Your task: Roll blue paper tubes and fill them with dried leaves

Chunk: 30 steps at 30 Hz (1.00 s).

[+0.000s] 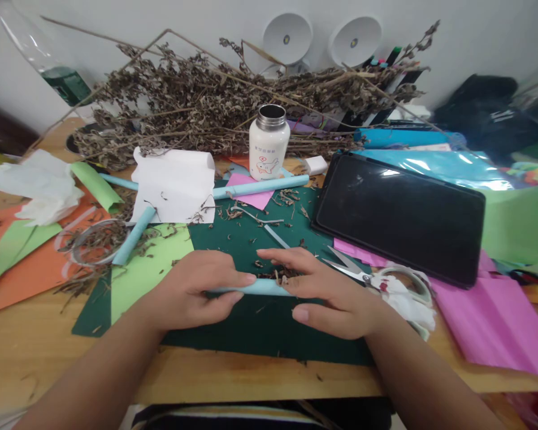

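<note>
Left hand [201,289] gripping blue paper roll [266,288], right hand [332,292] spread against it, open scissors [352,270] close, bottle [269,146] beyond

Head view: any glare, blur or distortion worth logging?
Head view: glare on the glossy blue packet, a small highlight on the black tablet; soft lettering on the white bottle; the clear bottle at upper left slants, probably wide-lens stretch.

"What's being held?"
"The left grip [201,289] pinches a light-blue paper roll [262,288]; the right grip's [334,292] fingers rest on its other end."
"Underneath?"
"A dark green mat [260,334], on the wooden counter [233,373]."
</note>
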Each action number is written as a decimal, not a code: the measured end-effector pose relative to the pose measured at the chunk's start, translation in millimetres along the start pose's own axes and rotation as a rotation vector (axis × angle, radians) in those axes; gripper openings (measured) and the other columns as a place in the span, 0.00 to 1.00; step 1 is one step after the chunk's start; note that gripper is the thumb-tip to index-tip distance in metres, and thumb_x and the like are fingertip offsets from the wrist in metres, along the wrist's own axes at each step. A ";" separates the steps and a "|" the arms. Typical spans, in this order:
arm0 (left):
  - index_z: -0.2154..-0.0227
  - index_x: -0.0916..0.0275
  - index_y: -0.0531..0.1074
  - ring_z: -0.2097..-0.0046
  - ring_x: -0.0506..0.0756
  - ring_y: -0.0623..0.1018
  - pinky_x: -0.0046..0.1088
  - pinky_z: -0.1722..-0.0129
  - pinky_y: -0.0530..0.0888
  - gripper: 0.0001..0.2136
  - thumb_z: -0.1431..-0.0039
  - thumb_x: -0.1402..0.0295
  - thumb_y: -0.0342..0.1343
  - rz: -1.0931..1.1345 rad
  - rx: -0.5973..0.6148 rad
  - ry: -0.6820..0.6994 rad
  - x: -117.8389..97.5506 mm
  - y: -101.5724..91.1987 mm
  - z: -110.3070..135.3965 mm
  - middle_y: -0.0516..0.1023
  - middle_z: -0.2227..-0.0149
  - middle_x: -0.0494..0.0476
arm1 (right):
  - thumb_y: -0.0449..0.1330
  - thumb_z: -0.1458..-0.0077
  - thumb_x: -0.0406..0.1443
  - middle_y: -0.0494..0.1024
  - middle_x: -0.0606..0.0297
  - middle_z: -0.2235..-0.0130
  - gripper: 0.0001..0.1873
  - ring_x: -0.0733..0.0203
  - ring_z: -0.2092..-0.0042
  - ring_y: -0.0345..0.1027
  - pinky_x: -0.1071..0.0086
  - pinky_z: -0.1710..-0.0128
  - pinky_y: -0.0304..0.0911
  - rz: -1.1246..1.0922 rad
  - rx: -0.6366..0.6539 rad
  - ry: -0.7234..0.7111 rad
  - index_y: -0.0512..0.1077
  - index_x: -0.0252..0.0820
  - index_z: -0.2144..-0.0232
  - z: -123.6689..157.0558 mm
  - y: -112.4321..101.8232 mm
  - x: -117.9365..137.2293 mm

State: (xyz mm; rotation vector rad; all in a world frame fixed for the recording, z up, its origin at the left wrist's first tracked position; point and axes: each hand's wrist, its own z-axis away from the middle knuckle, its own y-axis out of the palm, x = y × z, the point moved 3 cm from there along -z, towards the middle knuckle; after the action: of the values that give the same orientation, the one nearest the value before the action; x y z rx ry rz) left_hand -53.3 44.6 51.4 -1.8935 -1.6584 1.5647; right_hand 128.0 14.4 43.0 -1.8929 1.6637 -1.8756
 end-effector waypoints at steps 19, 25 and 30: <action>0.63 0.60 0.65 0.77 0.48 0.66 0.22 0.78 0.61 0.12 0.51 0.77 0.49 -0.011 0.027 0.005 -1.8 3.1 0.3 0.67 0.80 0.50 | 0.51 0.51 0.27 0.73 0.63 0.72 0.10 0.65 0.68 0.65 0.68 0.67 0.61 -0.212 -0.447 0.041 0.70 0.39 0.68 0.6 -6.6 -0.9; 0.63 0.60 0.66 0.77 0.48 0.67 0.22 0.78 0.62 0.12 0.51 0.78 0.49 -0.025 0.014 0.025 -2.1 2.8 -0.6 0.68 0.79 0.51 | 0.51 0.52 0.28 0.72 0.61 0.72 0.09 0.65 0.70 0.64 0.68 0.68 0.61 -0.148 -0.401 -0.004 0.71 0.36 0.71 2.7 -10.9 2.2; 0.63 0.61 0.66 0.77 0.48 0.67 0.22 0.78 0.63 0.12 0.52 0.78 0.49 -0.014 -0.020 0.017 -2.4 -1.1 0.0 0.69 0.79 0.52 | 0.51 0.52 0.29 0.70 0.59 0.68 0.12 0.63 0.66 0.64 0.66 0.66 0.61 -0.124 -0.360 -0.011 0.72 0.36 0.66 6.5 -12.4 0.0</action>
State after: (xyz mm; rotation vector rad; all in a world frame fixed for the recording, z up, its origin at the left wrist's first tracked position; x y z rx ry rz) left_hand -53.6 43.2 53.5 -1.8954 -1.6824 1.5289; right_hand 140.6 15.7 48.9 -2.1715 2.0410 -1.6895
